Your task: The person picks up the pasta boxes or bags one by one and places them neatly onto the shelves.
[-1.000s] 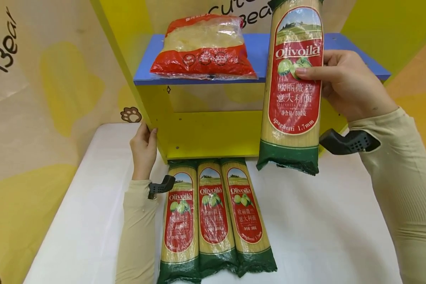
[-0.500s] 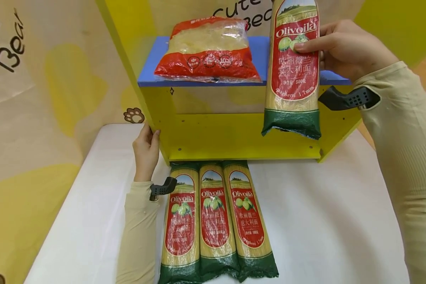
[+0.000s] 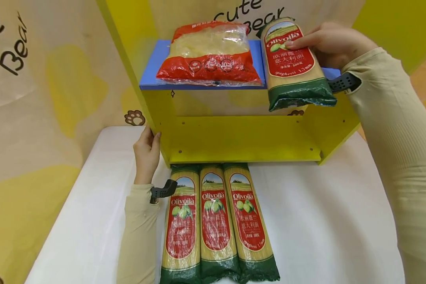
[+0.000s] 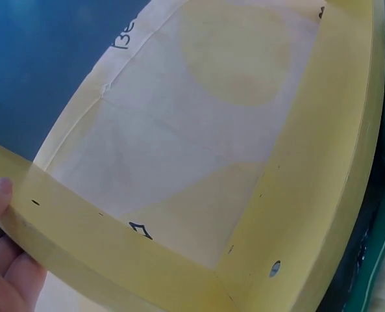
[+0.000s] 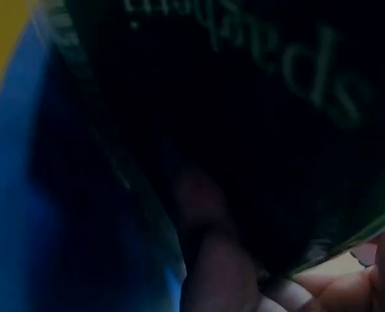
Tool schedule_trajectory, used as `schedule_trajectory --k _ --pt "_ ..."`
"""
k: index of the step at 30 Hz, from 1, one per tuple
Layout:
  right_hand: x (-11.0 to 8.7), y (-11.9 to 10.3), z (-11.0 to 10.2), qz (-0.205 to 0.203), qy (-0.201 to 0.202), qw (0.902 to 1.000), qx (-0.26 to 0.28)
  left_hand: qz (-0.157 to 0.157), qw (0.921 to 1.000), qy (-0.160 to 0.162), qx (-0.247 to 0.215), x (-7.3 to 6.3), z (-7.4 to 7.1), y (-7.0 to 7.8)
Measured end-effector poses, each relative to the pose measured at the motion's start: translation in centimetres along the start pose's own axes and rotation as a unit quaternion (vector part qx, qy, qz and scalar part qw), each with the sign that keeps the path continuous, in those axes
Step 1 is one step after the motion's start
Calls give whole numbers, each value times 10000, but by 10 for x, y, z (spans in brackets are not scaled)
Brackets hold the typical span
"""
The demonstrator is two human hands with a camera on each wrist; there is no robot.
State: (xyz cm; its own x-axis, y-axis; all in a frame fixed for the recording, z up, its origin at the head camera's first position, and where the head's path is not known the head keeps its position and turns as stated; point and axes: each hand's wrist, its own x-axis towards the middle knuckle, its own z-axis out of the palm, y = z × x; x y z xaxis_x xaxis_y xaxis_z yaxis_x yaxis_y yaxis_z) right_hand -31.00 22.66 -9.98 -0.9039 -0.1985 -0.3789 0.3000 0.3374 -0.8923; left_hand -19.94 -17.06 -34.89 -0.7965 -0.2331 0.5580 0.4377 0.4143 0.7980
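Observation:
My right hand (image 3: 335, 45) grips a pack of spaghetti (image 3: 291, 63) by its side, thumb across the red label. The pack is tilted back over the blue shelf board (image 3: 150, 75), its green lower end jutting out past the front edge. In the right wrist view the spaghetti pack (image 5: 257, 130) is dark, with fingers against its underside. My left hand (image 3: 146, 154) holds the yellow side panel (image 3: 156, 130) of the shelf unit; the left wrist view has the thumb and curled fingers of that hand (image 4: 10, 253) on either side of the panel edge.
A red bag of pale noodles or pasta (image 3: 211, 53) lies on the blue board, left of the held pack. Three more spaghetti packs (image 3: 216, 225) lie side by side on the white table (image 3: 316, 221), before the unit's yellow bottom board (image 3: 241, 138).
My right hand has carried the spaghetti pack inward over the blue board and tipped its top backward, away from me. My left hand stays on the side panel.

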Motion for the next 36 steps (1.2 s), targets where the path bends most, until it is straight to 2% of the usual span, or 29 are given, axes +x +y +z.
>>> schedule_trajectory --k 5,14,20,27,36 --pt "3 1 0 151 63 9999 17 -41 10000 -89 -19 -4 2 1" --pt "2 6 5 -7 91 10000 19 11 10000 -53 35 -3 1 0" --pt "2 5 14 -184 274 9984 -458 50 9999 51 136 -2 -1 -1" --pt "-4 9 19 -448 648 9903 -1143 43 10000 -1 40 -1 -2 -2" --pt "-10 22 26 -586 670 9864 -1385 -17 9998 10 176 -11 -5 -5"
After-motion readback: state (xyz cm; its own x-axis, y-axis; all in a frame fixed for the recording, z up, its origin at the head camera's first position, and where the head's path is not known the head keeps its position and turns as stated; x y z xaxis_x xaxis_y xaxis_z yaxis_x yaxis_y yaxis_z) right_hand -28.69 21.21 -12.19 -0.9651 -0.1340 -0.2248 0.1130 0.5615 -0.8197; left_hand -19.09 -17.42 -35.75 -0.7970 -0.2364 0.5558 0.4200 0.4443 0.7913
